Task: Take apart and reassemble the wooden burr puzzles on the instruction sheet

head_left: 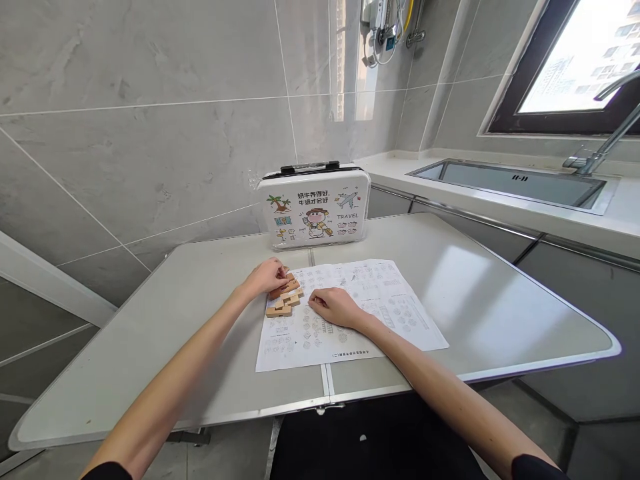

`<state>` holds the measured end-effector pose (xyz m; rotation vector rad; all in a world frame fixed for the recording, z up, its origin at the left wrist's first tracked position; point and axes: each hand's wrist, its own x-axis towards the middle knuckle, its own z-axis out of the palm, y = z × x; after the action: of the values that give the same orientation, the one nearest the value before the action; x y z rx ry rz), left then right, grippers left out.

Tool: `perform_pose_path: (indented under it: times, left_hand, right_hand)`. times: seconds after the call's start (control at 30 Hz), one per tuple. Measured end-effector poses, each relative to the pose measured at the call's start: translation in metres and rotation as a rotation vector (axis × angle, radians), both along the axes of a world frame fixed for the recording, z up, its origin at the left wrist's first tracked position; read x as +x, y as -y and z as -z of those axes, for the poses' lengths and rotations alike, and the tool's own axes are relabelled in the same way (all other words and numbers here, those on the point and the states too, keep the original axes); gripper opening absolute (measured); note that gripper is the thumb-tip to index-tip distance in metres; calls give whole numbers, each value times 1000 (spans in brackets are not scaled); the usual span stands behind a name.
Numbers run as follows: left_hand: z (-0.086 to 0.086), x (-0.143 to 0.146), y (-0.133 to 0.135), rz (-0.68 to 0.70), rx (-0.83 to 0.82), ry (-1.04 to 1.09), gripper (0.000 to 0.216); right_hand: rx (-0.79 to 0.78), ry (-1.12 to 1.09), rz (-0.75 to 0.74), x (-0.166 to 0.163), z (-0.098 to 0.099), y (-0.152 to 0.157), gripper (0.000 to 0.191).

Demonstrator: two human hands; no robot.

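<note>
Several small notched wooden blocks lie at the left edge of a large printed sheet (pixel 415 327). My left hand (pixel 266 276) reaches in from the left, its fingers bent and pinched on a reddish-brown wooden block (pixel 286 287) at the far end of the group. Its fingers partly cover the pieces there. Nearer to me are a pale wooden block (pixel 295 299) and another light block (pixel 278 311). On the sheet, just right of the blocks, rests my right hand (pixel 334 306); its fingers are curled closed, and nothing shows in them.
A white carrying case (pixel 315 210) with cartoon prints stands upright behind the sheet, against the wall. Under everything is a grey folding table (pixel 225 373) with a hinge seam down its middle. A counter with a sink (pixel 515 180) and tap runs along the right.
</note>
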<state>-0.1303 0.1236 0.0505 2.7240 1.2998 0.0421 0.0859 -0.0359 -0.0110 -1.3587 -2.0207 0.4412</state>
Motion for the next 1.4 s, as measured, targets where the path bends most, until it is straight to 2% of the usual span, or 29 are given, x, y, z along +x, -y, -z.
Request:
perform_pose_path:
  times: [0.23, 0.57, 0.73, 0.93, 1.03, 1.23, 1.4]
  left_hand:
    - [6, -5, -9, 36, -12, -29, 40]
    - [-2, 1, -2, 89, 5, -75, 32]
    - [0, -2, 1, 59, 13, -49, 25]
    - [6, -8, 0, 8, 25, 13, 32]
    - [4, -7, -1, 7, -5, 11, 30]
    - [-4, 1, 6, 115, -107, -49, 35]
    - [-2, 7, 11, 130, -126, -81, 39]
  right_hand:
    - [1, -1, 0, 0, 0, 0, 14]
    - [-5, -13, 3, 0, -1, 1, 14]
    - [-2, -19, 1, 0, 0, 1, 15]
    - [-1, -11, 3, 1, 0, 0, 14]
    - [0, -8, 3, 1, 0, 0, 14]
    - [-7, -7, -2, 1, -1, 0, 14]
    - [-11, -9, 4, 0, -3, 1, 14]
